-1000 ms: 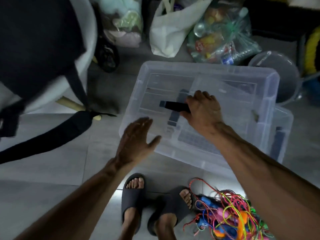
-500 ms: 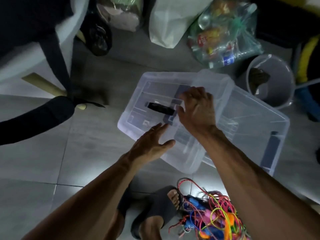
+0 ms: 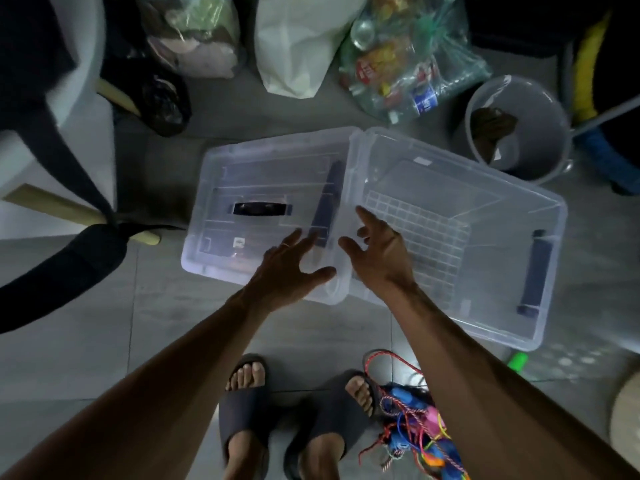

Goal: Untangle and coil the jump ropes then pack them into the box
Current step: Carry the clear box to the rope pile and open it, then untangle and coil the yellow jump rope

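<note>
The clear plastic box (image 3: 460, 237) sits open on the tiled floor (image 3: 86, 341), a ribbed grid on its bottom and a dark latch on its right wall. Its lid (image 3: 263, 202) lies flat just to the left, touching the box's rim, with a black handle at its middle. The ropes (image 3: 412, 424) lie in a tangled heap of red, blue, pink and yellow cord on the floor by the right foot, apart from the box. The left hand (image 3: 287, 268) hovers over the lid's near corner, its grip loose and fingers spread, holding nothing; the right hand (image 3: 377, 251) is likewise spread and empty over the box's left edge. Behind the box stand a grey bucket (image 3: 516, 129), a white bag (image 3: 298, 43) and a bag of bottles (image 3: 408, 53).
</note>
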### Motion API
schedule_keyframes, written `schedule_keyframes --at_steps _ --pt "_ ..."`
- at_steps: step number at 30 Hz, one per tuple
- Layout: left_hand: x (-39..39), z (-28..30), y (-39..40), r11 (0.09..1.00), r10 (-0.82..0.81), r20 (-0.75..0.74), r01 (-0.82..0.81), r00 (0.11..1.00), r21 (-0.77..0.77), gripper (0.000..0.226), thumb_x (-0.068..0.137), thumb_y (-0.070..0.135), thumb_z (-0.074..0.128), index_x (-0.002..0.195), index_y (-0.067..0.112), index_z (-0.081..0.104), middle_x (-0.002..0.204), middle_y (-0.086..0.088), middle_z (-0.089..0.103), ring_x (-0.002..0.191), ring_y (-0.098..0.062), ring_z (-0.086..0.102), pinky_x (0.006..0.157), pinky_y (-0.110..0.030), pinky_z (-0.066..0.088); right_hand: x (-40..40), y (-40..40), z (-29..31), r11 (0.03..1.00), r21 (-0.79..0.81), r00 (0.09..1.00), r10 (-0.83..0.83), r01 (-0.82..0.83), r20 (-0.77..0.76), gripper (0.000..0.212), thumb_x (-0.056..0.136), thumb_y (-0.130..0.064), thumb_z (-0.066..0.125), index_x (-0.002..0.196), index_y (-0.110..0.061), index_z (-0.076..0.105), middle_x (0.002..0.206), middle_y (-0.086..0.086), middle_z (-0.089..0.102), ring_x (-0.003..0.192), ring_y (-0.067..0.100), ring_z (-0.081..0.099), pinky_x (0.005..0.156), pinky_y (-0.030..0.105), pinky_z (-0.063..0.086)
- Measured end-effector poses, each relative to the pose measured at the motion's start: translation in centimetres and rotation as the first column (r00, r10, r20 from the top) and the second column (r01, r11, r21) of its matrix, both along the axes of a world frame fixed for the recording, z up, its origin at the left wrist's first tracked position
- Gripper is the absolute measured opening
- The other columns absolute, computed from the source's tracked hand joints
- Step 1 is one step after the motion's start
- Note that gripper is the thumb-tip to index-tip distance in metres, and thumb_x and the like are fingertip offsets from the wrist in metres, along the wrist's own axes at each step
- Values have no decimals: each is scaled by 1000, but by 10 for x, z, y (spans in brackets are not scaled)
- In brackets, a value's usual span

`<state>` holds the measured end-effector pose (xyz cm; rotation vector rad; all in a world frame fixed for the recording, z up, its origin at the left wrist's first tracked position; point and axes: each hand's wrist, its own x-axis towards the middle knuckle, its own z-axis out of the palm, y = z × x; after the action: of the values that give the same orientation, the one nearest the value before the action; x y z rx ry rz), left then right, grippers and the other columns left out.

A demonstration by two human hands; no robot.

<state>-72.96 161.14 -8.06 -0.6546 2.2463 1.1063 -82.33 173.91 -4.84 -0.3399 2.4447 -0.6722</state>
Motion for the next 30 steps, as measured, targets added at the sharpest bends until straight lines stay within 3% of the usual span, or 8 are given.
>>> schedule_keyframes --at_steps 5,9,13,15,20,24,28,30 --pt "2 6 4 998 26 -70 -30 997 -59 71 87 57 54 147 34 25 158 1 19 142 -26 23 112 -44 26 -3 2 0 998 60 998 33 -30 -46 53 90 -37 60 139 -22 45 129 6 58 114 23 59 95 41 51" --pt "11 31 10 996 10 -230 -30 973 -83 62 88 46 58 141 23 36 148 0 36 131 -19 38 95 -27 32 3 17 16 996 86 994 47 -38 -104 51 91 -38 57 137 -17 48 129 10 57 116 27 57 95 42 50" --pt "19 69 16 971 -205 -301 156 931 -179 62 90 44 55 143 20 34 139 -2 46 124 -16 44 92 -25 38 14 45 48 994 105 989 42 -27 -143 51 91 -40 56 135 -17 47 126 11 58 115 27 56 94 39 48" --pt "21 93 27 935 -318 -266 255 910 -247 61 91 45 52 143 20 34 136 -3 50 122 -17 47 94 -28 41 19 66 68 993 117 987 14 5 -162 50 90 -39 57 134 -16 48 124 11 58 113 28 55 93 38 47" --pt "18 144 76 852 -510 -184 465 840 -240 56 90 46 51 141 24 38 138 2 50 128 -15 44 104 -33 40 31 135 118 978 173 970 -74 116 -231 47 87 -36 58 130 -17 51 115 14 59 107 34 55 90 41 45" --pt "11 171 139 793 -607 -211 564 766 -230 50 89 46 53 134 25 45 135 4 52 127 -15 45 102 -33 39 45 211 151 942 193 938 -217 274 -270 49 85 -35 60 130 -17 52 113 14 59 108 36 54 92 43 45" --pt "10 188 217 730 -683 -258 652 684 -204 64 76 62 37 124 24 54 121 4 59 117 -16 53 96 -31 43 72 299 170 888 218 897 -337 404 -286 49 83 -34 63 128 -16 53 112 15 59 107 37 54 89 44 46" --pt "13 189 258 701 -710 -287 684 643 -204 59 77 58 40 119 21 57 114 2 61 112 -18 56 93 -29 43 86 343 173 860 229 875 -387 456 -292 48 83 -33 63 126 -15 54 112 15 58 107 37 54 88 43 46"
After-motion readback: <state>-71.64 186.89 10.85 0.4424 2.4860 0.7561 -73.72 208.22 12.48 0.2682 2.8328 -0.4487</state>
